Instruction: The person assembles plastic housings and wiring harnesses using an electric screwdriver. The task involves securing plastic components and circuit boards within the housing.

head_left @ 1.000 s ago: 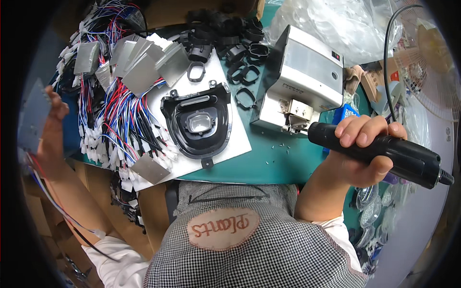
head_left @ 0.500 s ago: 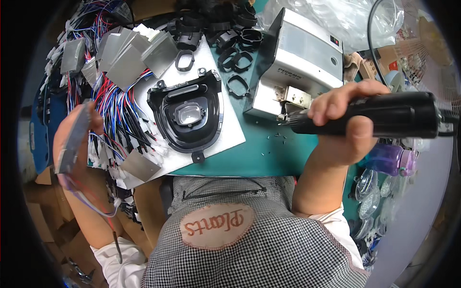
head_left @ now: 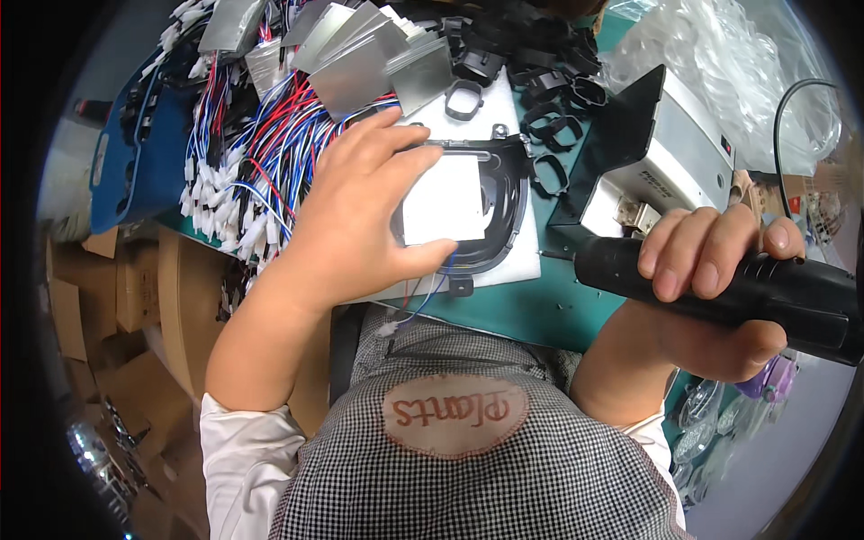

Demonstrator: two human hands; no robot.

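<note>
My left hand (head_left: 351, 207) spans a flat white square panel (head_left: 445, 202), thumb at its near edge and fingers at its far left. The panel lies over the middle of a black plastic housing (head_left: 515, 202) and covers its centre. Thin wires with a white connector (head_left: 387, 329) trail from under that hand toward the apron. In my right hand (head_left: 702, 261) is a black electric screwdriver (head_left: 621, 267), its bit pointing left toward the housing, apart from it. Whether a screw sits on the bit is too small to tell.
The housing rests on a white foam board (head_left: 499, 106) on the green mat (head_left: 504, 301). Behind lie grey metal plates (head_left: 358, 76), bundled wires (head_left: 270, 148) and black rings (head_left: 551, 126). A silver-and-black screw feeder (head_left: 675, 144) stands at the right, near clear plastic bags (head_left: 711, 54).
My left hand has brought the panel from the far left onto the housing. The screwdriver has moved away from the screw feeder toward me, and the view has shifted.
</note>
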